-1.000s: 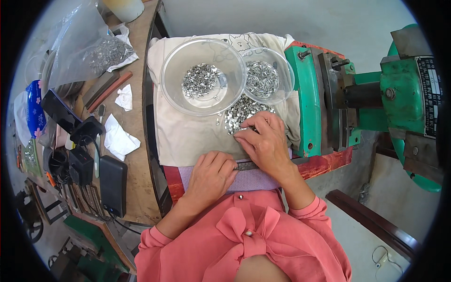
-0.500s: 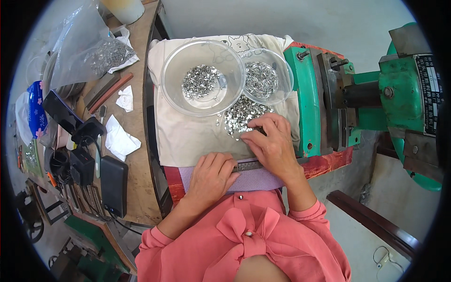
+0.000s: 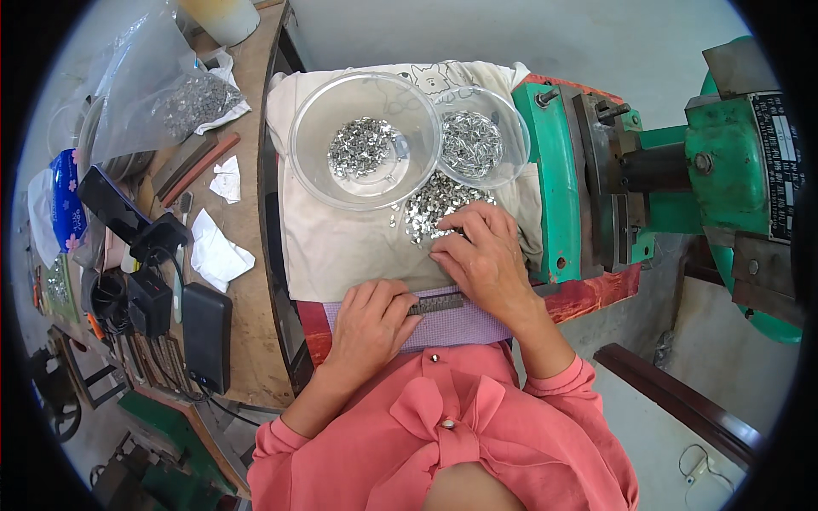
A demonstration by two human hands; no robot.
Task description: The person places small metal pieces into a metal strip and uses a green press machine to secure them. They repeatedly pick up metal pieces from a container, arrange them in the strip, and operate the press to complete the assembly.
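The left forearm slants up and to the right from its pink sleeve, the left hand (image 3: 366, 325) palm down with bent fingers gripping the left end of one dark metal strip (image 3: 439, 303), which lies roughly crosswise over a purple cloth (image 3: 464, 328). The right forearm slants up and to the left; the right hand (image 3: 486, 255) arches over the near right edge of one heap of small shiny metal pieces (image 3: 433, 204), its thumb and index finger drawn close together, though whether a piece sits between them I cannot tell. The heap, its pieces too many to count, lies on a beige cloth (image 3: 341, 251) just in front of two clear tubs: a larger tub (image 3: 308, 140) at left and a smaller tub (image 3: 516, 140) at right, each holding more metal pieces. One green machine (image 3: 558, 187) stands right of the cloth. On the table (image 3: 256, 341) at left lie two bars (image 3: 198, 166), side by side.
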